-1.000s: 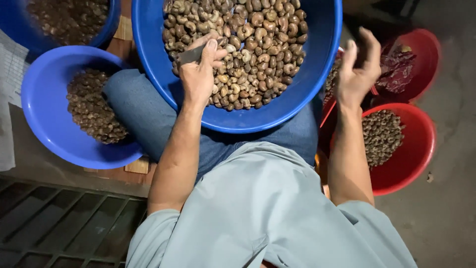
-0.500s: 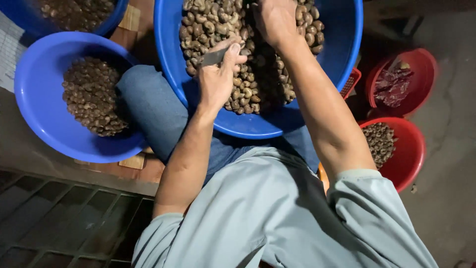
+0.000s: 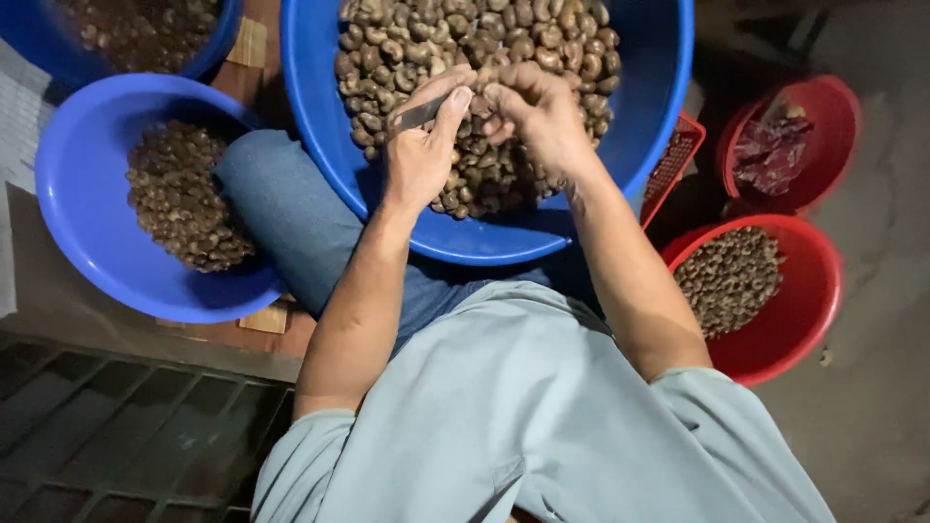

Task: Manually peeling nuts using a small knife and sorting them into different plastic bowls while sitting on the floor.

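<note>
Grey blade [image 3: 418,113] gripped in left hand [image 3: 418,155]; right hand [image 3: 542,116] pinches a nut [image 3: 481,79] over the blue basin [image 3: 647,116].

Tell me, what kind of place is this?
Probably a small nut-shelling workplace. Blue bowls and red tubs hold heaps of nuts, and the left hand holds a small blade beside the right hand.

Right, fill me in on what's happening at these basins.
A seated person works over a big blue basin of cashew nuts resting on their lap. The left hand grips a small blade, and the right hand pinches a nut against it just above the pile. Another blue basin of nuts sits to their left, and a red basin of nuts to their right.
</note>
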